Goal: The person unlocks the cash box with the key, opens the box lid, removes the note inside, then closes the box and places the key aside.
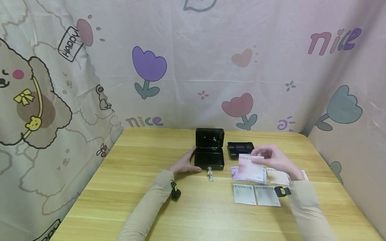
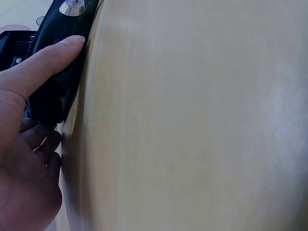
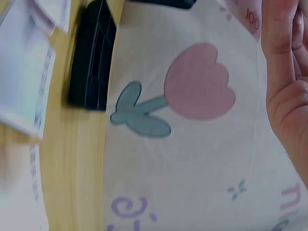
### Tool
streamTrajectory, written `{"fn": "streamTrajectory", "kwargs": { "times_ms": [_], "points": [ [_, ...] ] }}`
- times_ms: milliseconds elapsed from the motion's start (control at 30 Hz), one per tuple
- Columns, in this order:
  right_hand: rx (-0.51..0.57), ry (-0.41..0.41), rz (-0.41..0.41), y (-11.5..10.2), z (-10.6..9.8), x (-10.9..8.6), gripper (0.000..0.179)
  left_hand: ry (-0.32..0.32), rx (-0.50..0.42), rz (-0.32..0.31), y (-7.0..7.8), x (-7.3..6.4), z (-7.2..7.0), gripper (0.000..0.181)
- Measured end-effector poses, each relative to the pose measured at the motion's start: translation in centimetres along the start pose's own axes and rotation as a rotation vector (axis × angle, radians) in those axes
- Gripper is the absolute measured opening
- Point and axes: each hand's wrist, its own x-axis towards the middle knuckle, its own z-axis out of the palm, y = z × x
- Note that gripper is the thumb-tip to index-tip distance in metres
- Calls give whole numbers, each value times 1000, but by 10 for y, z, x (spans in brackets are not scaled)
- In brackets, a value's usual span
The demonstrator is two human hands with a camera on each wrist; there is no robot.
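A small black cash box (image 1: 217,167) stands with its lid (image 1: 209,137) raised. My left hand (image 1: 183,164) holds its front left corner: in the left wrist view the thumb (image 2: 57,57) lies across the front wall, and the other fingers curl by the side. Keys (image 1: 211,178) hang from the lock at the front. Above several paper notes, my right hand (image 1: 273,158) pinches a pink banknote (image 1: 250,167) by its top edge. A printed 100 shows on that banknote in the right wrist view, beside the right hand (image 3: 284,72), whose fingertips are cut off there.
Behind the notes sits a black compartment tray (image 1: 233,154). Below the pink banknote lie a purple note (image 1: 234,173) and bluish ones; a tan note (image 1: 277,176) is to the right. Two pale notes (image 1: 244,194) lie nearer me. A printed cloth (image 1: 187,83) hangs behind the wooden table (image 1: 199,214).
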Motion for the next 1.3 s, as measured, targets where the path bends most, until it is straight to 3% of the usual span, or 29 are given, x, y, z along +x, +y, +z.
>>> {"fn": "streamTrajectory", "kwargs": {
  "times_ms": [333,667,1300],
  "points": [
    [-1,-33,66,21,-27,-36,12,-10,-8,-3,-2,1,2,116],
    [-16,-62,190,50,-48,-68,15,3,1,-1,-1,0,2,115],
    [56,-185,339,86,-60,-102,22,5,2,4,-1,1,1,113]
  ]
}}
